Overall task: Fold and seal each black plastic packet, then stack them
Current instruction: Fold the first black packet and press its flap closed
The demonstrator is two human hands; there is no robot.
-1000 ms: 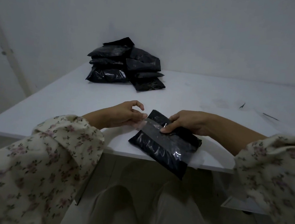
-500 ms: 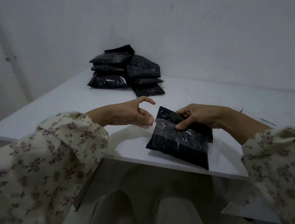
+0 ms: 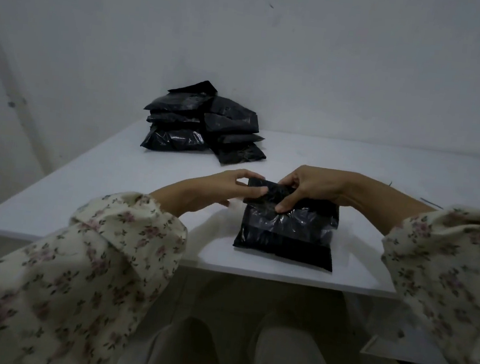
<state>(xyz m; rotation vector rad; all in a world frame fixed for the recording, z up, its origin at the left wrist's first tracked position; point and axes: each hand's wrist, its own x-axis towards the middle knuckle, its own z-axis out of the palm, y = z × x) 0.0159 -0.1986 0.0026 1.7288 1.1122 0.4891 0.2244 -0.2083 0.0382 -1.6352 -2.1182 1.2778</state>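
Black plastic packet point(image 3: 286, 238) at the bench's point(image 3: 141, 200) 6 o'clock edge, flap folded over.
Left hand point(image 3: 211, 190) and right hand point(image 3: 310, 188) pinch the top flap with curled fingers point(image 3: 282, 207), probably holding the fold flat for sealing.

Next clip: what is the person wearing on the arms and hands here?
Both arms are in long, loose sleeves of cream fabric printed with small pinkish flowers and dark leaves. The left sleeve and the right sleeve each gather into a cuff on the forearm. The left hand and right hand are bare, without gloves.
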